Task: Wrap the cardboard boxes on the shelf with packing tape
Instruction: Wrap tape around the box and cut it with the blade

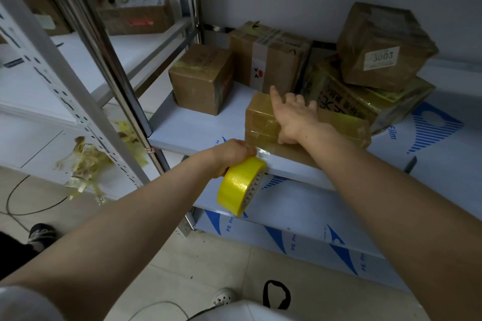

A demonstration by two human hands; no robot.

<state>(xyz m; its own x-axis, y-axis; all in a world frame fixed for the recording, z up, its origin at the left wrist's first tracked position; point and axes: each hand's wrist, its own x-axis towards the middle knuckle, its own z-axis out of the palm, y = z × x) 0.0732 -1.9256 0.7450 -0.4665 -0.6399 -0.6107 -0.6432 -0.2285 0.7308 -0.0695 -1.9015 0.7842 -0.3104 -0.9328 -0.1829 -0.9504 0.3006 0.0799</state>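
While the left grip clamps a yellow packing tape roll, the right grip lies spread on a flat cardboard box.
Just below the shelf's front edge, the roll hangs from curled fingers, and a clear strip of tape runs from it to the box's near bottom corner. That box sits at the shelf front, glossy with tape, and the right grip's straight fingers rest apart on its top, holding nothing. Behind stand a small cube box, a taller white-labelled box, and at right a tilted box marked 3003 atop a yellow-taped box.
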